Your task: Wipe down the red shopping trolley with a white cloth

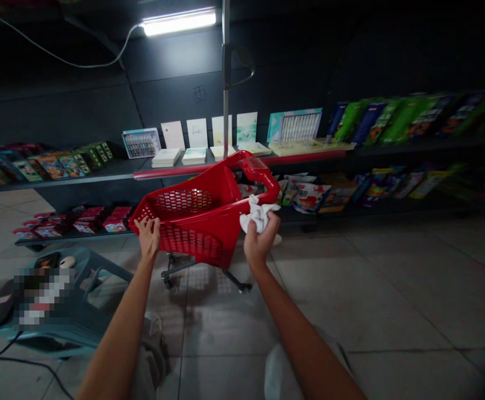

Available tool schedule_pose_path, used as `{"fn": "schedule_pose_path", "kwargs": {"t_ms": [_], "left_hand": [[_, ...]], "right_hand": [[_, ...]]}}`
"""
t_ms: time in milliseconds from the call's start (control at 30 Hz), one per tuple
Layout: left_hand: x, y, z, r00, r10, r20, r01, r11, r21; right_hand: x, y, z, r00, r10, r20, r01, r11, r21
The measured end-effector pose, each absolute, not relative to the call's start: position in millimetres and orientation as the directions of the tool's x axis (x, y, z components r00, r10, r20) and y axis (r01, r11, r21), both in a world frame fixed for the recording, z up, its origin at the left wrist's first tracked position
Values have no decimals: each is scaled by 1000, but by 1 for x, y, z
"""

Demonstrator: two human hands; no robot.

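A small red plastic shopping cart with perforated sides stands before me on grey wheeled legs. My left hand grips its rim at the left end, fingers bent over the edge. A crumpled white cloth is bunched in my right hand, whose fingers are closed around it. That hand is beside the cart's red handle at the right end; whether the cloth touches the cart, I cannot tell.
Behind the cart, a dark shelf carries books, boxes and bagged goods. A metal pole rises behind the cart. At lower left stands a blue-grey plastic stool with a phone and a black cable.
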State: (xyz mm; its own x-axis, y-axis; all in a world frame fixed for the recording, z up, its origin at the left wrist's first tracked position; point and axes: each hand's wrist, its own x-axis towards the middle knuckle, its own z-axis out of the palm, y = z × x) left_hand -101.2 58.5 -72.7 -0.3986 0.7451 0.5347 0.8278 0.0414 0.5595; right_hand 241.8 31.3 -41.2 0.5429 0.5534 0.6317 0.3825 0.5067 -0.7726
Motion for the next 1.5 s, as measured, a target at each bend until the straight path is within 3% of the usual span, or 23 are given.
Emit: {"fn": "schedule_pose_path", "kwargs": {"t_ms": [200,333,433,467,567,733,800,933,1067,1200,1400,1500], "left_hand": [[-114,55,-65,-454,757,470,747,36,664],[-119,53,-62,-406,815,414,754,43,656],[-98,44,-51,-439,778,450,767,64,638],[-85,38,-45,-404,770,494,795,29,606],[-37,14,-22,-91,773,628,874,-240,422],[29,-26,-8,350,673,652,790,-586,181],[37,-31,-15,279,631,723,805,-564,182],[28,-25,-29,23,599,800,841,-444,309],[8,-24,-32,-49,542,839,829,-446,336],[-8,-32,-31,-74,547,834,814,-450,367],[-23,-37,-32,-62,594,802,838,-405,365],[-25,-38,-30,-67,590,805,840,-402,364]], "right_hand": [[292,19,-1,297,383,875,611,627,-482],[313,14,28,40,472,881,659,650,-378],[312,8,43,-122,544,830,665,666,-338],[309,4,46,-147,556,818,667,667,-333],[295,-11,54,-196,587,785,672,663,-329],[271,-32,80,-367,633,682,670,688,-279],[261,-37,97,-457,658,599,696,684,-220],[234,-33,129,-653,643,400,660,742,-115],[200,-5,151,-788,597,150,600,799,-28],[170,30,159,-784,615,-89,610,789,73],[150,74,161,-710,681,-179,654,732,193],[165,99,163,-692,706,-150,691,708,145]]}}
